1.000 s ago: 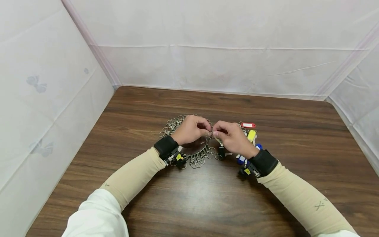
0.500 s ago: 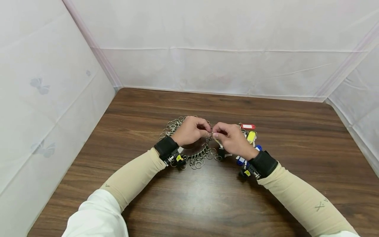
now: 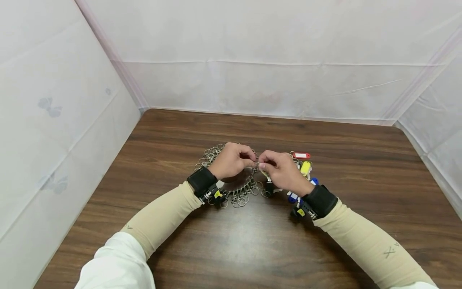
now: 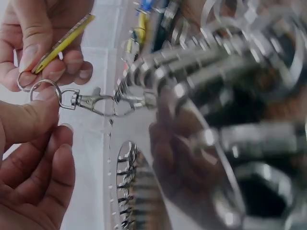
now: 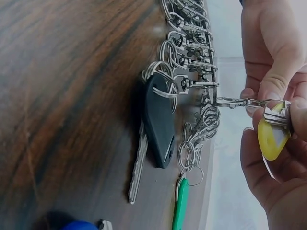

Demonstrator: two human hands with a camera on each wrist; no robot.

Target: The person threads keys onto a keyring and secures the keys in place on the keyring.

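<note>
A small split ring [image 4: 44, 88] on a swivel clasp [image 4: 93, 101] sits at the centre of the work, held above the surface [image 3: 252, 241] between both hands. The left hand [image 3: 231, 160] pinches the split ring between thumb and curled fingers; the clasp trails from it toward 3 o'clock in the left wrist view, back to a large circular key holder [image 3: 238, 190] hung with many metal rings. The right hand [image 3: 283, 172] pinches a yellow-tagged key [image 5: 272, 136] with its own small ring [image 4: 24, 81], that ring just beside the split ring; whether the two rings are linked cannot be told. The fingertips of both hands meet, near touching.

On the surface below, in the right wrist view, a black-headed key [image 5: 158, 122] lies attached to the holder, with a green tag [image 5: 180, 203] at 5 o'clock of it. At 3 o'clock of the right hand in the head view lie a red tag [image 3: 301, 155], a yellow tag [image 3: 306, 168] and blue tags [image 3: 293, 196], close together. Both wrists carry black bands [image 3: 201, 180]; beige sleeves [image 3: 162, 216] cover the forearms. White sheeting [image 3: 252, 60] walls the surface on three sides.
</note>
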